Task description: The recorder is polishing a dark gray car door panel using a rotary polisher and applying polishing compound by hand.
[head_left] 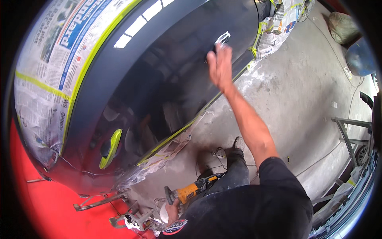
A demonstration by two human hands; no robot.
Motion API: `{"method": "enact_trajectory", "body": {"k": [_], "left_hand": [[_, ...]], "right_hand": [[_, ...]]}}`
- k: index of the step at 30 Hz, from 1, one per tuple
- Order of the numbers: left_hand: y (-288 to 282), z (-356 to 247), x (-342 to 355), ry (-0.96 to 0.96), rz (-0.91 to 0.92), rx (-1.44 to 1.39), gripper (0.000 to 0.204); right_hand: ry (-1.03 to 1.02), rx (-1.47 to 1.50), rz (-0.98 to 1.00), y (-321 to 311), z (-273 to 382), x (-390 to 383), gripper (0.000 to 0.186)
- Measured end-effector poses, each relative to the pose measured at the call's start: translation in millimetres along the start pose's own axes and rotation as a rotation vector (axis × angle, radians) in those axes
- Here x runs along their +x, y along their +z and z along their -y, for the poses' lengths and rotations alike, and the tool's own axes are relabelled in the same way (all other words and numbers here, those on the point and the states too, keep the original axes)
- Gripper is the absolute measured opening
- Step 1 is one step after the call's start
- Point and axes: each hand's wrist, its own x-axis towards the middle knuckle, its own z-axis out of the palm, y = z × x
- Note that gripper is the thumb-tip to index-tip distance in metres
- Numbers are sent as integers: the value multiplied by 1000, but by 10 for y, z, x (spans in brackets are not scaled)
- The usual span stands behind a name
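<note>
My right hand (221, 67) reaches up to a glossy dark car panel (171, 71), its fingers stretched out and thumb apart. Its fingertips are by a patch of white streaks (223, 38) on the paint; whether they touch the surface I cannot tell. Low in the picture, my left hand (172, 211) grips a yellow and black power polisher (190, 192) near its head. The polisher lies across in front of my body, off the panel. Yellow-green tape covers the door handle (111, 149) toward the lower left.
Newspaper masking (41, 107) edged with bright tape covers the car's left side and far right end. Metal stands (348, 137) and stacked long parts (350, 199) are at the right. A cable (318, 159) runs over the concrete floor. Bags (343, 28) sit at the far right.
</note>
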Motion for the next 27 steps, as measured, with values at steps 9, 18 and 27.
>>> {"method": "enact_trajectory", "body": {"k": [9,18,27], "left_hand": [[358,-426,-213,-36,-6,191,18],[487,-484,-118,67,-50,130,22],[427,-176,126,4,-26,27,26]], "right_hand": [[32,-212,4,-185,-372,398,53],[105,-67,-141,-629,-846,1470,40],[-135,70,253,-508,-541,1001,46]]}}
